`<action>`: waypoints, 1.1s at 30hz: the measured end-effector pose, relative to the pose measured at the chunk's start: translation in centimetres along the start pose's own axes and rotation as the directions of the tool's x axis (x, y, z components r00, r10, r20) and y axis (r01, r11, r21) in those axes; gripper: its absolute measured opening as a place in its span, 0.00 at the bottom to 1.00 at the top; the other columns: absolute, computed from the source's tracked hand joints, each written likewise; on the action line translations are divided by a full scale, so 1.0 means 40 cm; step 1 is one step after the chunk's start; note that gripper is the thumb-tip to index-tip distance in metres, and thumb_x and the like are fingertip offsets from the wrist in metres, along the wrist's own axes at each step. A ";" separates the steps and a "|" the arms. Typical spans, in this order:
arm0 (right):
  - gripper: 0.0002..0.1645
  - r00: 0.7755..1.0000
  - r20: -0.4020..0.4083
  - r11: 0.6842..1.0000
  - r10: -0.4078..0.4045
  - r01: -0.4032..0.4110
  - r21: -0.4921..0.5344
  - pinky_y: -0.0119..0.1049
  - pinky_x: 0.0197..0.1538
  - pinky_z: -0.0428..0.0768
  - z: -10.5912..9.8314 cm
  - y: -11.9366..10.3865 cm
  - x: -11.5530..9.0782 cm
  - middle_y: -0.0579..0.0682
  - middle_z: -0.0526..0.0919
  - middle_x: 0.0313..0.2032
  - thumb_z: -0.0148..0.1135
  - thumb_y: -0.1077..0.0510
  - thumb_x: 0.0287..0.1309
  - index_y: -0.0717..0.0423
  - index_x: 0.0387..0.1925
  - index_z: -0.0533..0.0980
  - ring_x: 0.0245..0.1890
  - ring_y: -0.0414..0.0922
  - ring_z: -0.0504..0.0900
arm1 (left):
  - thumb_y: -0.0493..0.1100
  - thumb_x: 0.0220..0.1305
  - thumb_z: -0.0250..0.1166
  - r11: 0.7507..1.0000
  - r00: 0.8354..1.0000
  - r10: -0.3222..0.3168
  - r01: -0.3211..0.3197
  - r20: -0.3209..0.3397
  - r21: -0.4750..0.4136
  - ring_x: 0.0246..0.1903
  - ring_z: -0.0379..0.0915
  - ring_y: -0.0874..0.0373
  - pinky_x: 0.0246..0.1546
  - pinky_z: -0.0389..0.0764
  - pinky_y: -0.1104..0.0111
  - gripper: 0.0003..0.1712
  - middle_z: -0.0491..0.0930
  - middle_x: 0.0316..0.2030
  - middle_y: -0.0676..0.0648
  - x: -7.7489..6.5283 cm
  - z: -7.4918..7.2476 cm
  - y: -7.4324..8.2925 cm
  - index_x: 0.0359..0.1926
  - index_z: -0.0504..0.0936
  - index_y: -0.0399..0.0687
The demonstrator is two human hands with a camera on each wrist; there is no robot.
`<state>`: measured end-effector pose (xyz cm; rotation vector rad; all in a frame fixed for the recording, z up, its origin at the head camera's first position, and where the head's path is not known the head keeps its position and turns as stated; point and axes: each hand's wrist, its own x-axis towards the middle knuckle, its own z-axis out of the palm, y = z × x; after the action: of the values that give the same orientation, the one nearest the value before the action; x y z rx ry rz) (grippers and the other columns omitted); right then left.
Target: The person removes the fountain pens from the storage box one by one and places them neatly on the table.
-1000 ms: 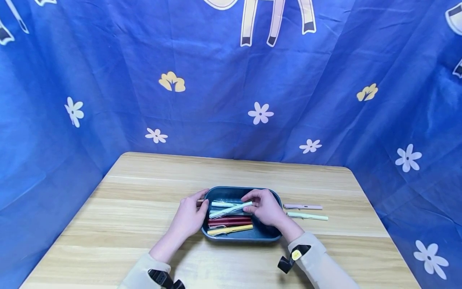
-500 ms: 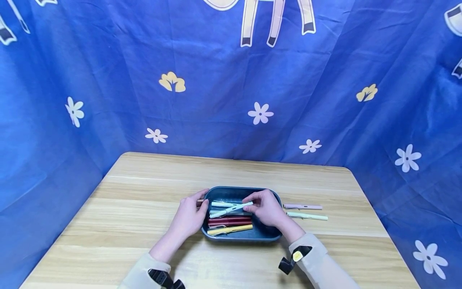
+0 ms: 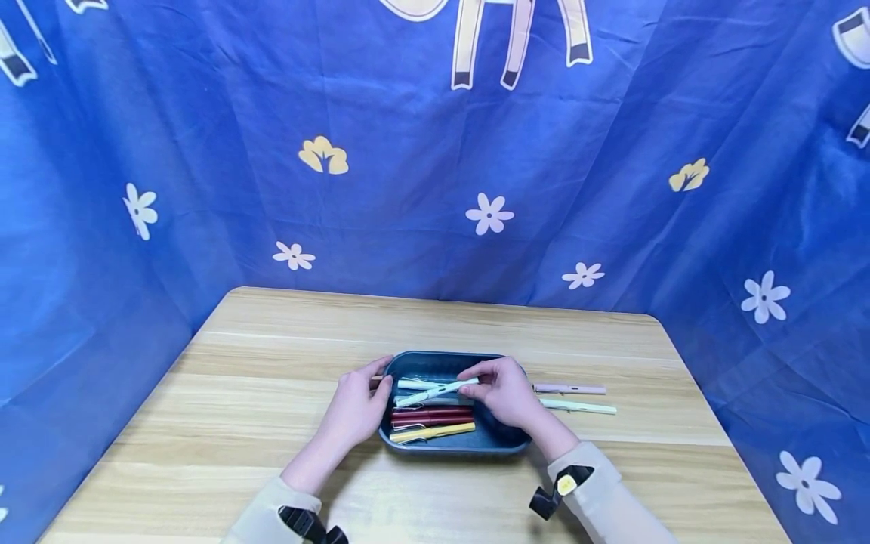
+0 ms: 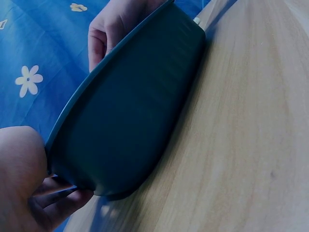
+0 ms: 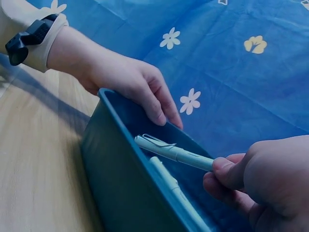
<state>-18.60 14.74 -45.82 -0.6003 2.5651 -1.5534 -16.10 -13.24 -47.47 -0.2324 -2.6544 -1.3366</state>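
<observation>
My right hand [image 3: 506, 394] pinches a pale mint pen [image 3: 435, 393] by its right end, thumb against fingertips. The pen slants over the dark teal box [image 3: 499, 438], its clip end lower left. In the right wrist view the clip of the held pen [image 5: 169, 151] shows just inside the wall. My left hand [image 3: 355, 404] grips the box's left end, thumb at the rim and fingers outside the wall. Inside lie another pale pen [image 3: 411, 384], a dark greenish pen [image 3: 465, 402] partly covered, dark red pens [image 3: 435, 418], and a yellow pen [image 3: 438, 432] nearest the front.
Right of the box, a lilac pen [image 3: 571, 389] and a pale green pen [image 3: 581, 407] lie side by side on the wooden table [image 3: 272, 363]. A blue patterned curtain [image 3: 408, 227] hangs behind the table and along its sides.
The held pen has turned a little in my right fingers, a dark window now showing on its barrel, and has shifted slightly right. My left hand stays on the box.
</observation>
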 end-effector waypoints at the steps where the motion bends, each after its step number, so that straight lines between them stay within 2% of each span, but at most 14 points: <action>1: 0.06 1.000 -0.002 1.000 -0.005 0.005 0.009 0.29 0.27 0.77 -0.004 0.001 -0.001 0.42 0.89 0.32 0.77 0.63 0.61 0.52 0.41 0.91 0.23 0.38 0.77 | 0.37 0.76 0.62 1.000 1.000 0.001 -0.001 0.000 0.001 0.50 0.87 0.43 0.57 0.85 0.51 0.25 0.84 0.57 0.33 0.000 0.000 0.000 0.70 0.77 0.35; 5: 0.07 1.000 -0.011 0.998 -0.027 0.027 0.059 0.30 0.33 0.83 -0.022 -0.001 -0.009 0.46 0.90 0.34 0.76 0.65 0.62 0.57 0.42 0.90 0.28 0.39 0.82 | 0.37 0.76 0.62 1.000 1.000 0.001 -0.001 -0.002 0.003 0.50 0.87 0.43 0.57 0.85 0.51 0.25 0.84 0.57 0.33 0.001 0.001 -0.003 0.70 0.77 0.35; 14: 0.08 0.998 -0.054 0.991 -0.016 0.023 0.132 0.35 0.37 0.88 -0.075 -0.005 -0.040 0.53 0.91 0.37 0.74 0.68 0.62 0.64 0.44 0.89 0.35 0.48 0.90 | 0.37 0.77 0.62 1.000 1.000 -0.001 0.001 0.000 0.004 0.51 0.87 0.43 0.57 0.85 0.51 0.24 0.83 0.58 0.33 0.001 0.000 0.000 0.70 0.77 0.35; 19: 0.09 0.996 -0.087 0.988 0.017 -0.003 0.156 0.38 0.40 0.90 -0.104 0.005 -0.061 0.54 0.90 0.40 0.75 0.67 0.61 0.62 0.44 0.89 0.36 0.48 0.90 | 0.37 0.77 0.61 1.000 1.000 -0.002 0.002 0.001 0.003 0.50 0.87 0.43 0.56 0.85 0.51 0.24 0.83 0.58 0.33 0.001 0.001 0.001 0.70 0.77 0.35; 25: 0.10 0.988 -0.142 0.983 0.058 -0.031 0.183 0.31 0.39 0.87 -0.137 0.016 -0.091 0.53 0.90 0.41 0.76 0.67 0.61 0.61 0.44 0.90 0.36 0.47 0.88 | 0.38 0.77 0.60 1.000 1.000 -0.008 0.008 0.001 0.005 0.50 0.87 0.43 0.56 0.85 0.51 0.24 0.84 0.58 0.34 0.000 0.001 0.000 0.70 0.77 0.35; 26: 0.09 0.987 -0.149 0.982 0.065 -0.037 0.187 0.30 0.36 0.86 -0.142 0.018 -0.096 0.53 0.90 0.41 0.76 0.67 0.61 0.60 0.44 0.90 0.36 0.47 0.88 | 0.38 0.78 0.60 1.000 1.000 -0.009 0.009 0.002 0.004 0.50 0.87 0.43 0.56 0.85 0.51 0.24 0.83 0.58 0.33 0.000 0.001 0.000 0.70 0.77 0.35; 28: 0.10 0.984 -0.159 0.978 0.074 -0.041 0.202 0.31 0.38 0.87 -0.155 0.020 -0.106 0.55 0.90 0.41 0.75 0.67 0.62 0.60 0.45 0.89 0.37 0.48 0.88 | 0.38 0.78 0.60 1.000 1.000 -0.009 0.009 0.003 0.000 0.50 0.87 0.43 0.56 0.85 0.51 0.24 0.83 0.58 0.33 0.000 0.001 0.000 0.70 0.77 0.35; 33: 0.12 0.977 -0.191 0.966 0.093 -0.042 0.257 0.36 0.43 0.90 -0.184 0.032 -0.130 0.62 0.89 0.40 0.72 0.69 0.64 0.66 0.48 0.87 0.39 0.50 0.90 | 0.38 0.77 0.61 1.000 1.000 -0.013 0.013 0.004 0.002 0.50 0.87 0.43 0.56 0.85 0.51 0.24 0.83 0.58 0.33 0.001 0.002 0.000 0.70 0.77 0.35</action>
<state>-16.17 23.33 -44.08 -0.3401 2.4312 -1.9659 -16.15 -13.17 -47.48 -0.2187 -2.6647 -1.3385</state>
